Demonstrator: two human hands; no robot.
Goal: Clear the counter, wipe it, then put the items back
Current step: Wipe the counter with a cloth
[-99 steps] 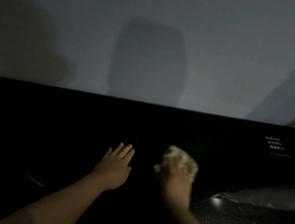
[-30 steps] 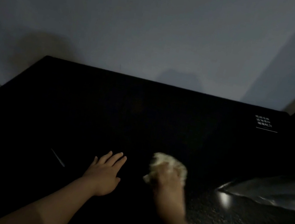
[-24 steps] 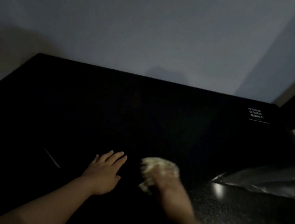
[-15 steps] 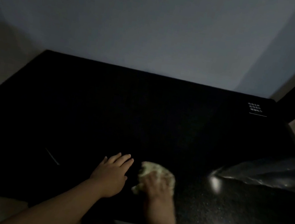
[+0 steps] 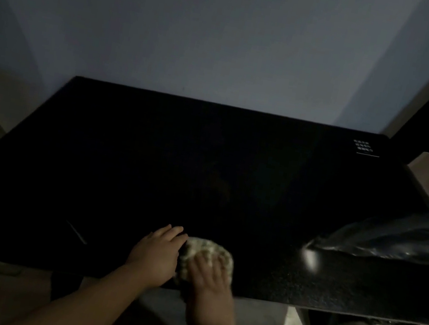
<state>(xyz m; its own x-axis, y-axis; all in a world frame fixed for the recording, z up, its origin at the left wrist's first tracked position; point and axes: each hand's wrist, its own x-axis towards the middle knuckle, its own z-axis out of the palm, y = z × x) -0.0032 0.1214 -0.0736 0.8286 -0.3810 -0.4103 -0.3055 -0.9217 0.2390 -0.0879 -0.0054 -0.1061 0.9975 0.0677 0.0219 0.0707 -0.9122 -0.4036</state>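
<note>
From my feed, a thin pale streak [image 5: 76, 233] marks the near left of the glossy black stone counter [image 5: 205, 175], and right of it my left hand [image 5: 155, 254] lies flat, fingers straight and together, holding nothing. Touching its right side, near the counter's near edge, is the pale knobbly wiping cloth [image 5: 207, 250], pressed down by my right hand [image 5: 209, 280] with its fingers spread across the top. A bright glare spot [image 5: 310, 259] shows further right, and a small white printed label [image 5: 366, 148] sits at the far right corner.
</note>
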